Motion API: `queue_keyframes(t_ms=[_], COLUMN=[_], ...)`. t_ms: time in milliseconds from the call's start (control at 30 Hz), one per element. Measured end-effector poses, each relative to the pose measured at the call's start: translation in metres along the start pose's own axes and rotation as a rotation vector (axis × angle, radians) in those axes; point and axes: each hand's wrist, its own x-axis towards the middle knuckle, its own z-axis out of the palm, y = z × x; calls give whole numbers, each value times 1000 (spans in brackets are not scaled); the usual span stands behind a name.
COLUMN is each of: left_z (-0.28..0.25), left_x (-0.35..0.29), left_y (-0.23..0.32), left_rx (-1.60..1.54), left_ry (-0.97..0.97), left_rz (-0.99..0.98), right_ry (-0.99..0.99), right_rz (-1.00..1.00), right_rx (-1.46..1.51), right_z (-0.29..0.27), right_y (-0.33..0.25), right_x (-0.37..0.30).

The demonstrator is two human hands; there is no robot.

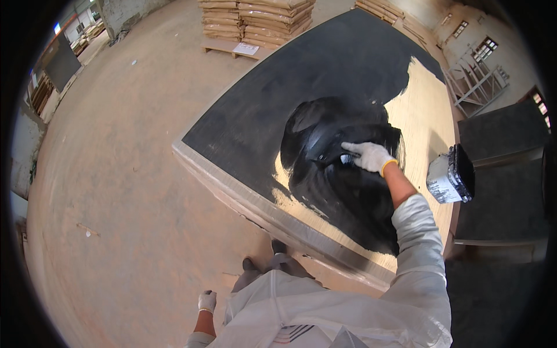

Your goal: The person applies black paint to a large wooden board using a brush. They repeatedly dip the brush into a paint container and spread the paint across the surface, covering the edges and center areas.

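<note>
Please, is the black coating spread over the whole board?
Partly spread: the board shows pale surface right of the coating and along part of the near edge.

At twelve o'clock, brown sacks (pixel 255 22) lay stacked on a pallet (pixel 218 44); at two, a metal frame (pixel 478 89) stood near a barred window (pixel 485 49); at ten stood a dark panel (pixel 61 62).

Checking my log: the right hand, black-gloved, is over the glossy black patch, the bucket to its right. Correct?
No: the head view shows a white glove, not black. The right hand is over the glossy black patch, the bucket to its right.
</note>
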Motion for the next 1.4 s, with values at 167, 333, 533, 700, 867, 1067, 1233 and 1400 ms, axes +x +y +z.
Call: queue_keyframes(t_ms=[167,333,533,700,867,1067,1233,1400], left_z=[-11,-15,2,2,4,29,115,205], left_x=[14,-25,-27,-29,-39,-49,-122,-236], left_y=[10,4,-65,-73,-55,-98,-149,-136], left_rx=[-284,-135,-19,-144,-141,-387,-525,-288], left_ry=[83,93,-17,41,55,203,261,119], left_rz=[44,27,-45,3,-25,-47,-237,-320], right_ry=[74,66,55,-210,-99,-43,-258,-32], right_rz=[49,204,-282,-438,-191,-565,-755,-800], right_rx=[113,-148,-214,-550,-456,-523,-755,-571], right_z=[17,-11,17,14,-10,0,-2,-4], right_y=[57,-7,-88,-121,-59,-100,-104,-64], right_x=[-2,-6,10,-35,-29,2,-49,3])
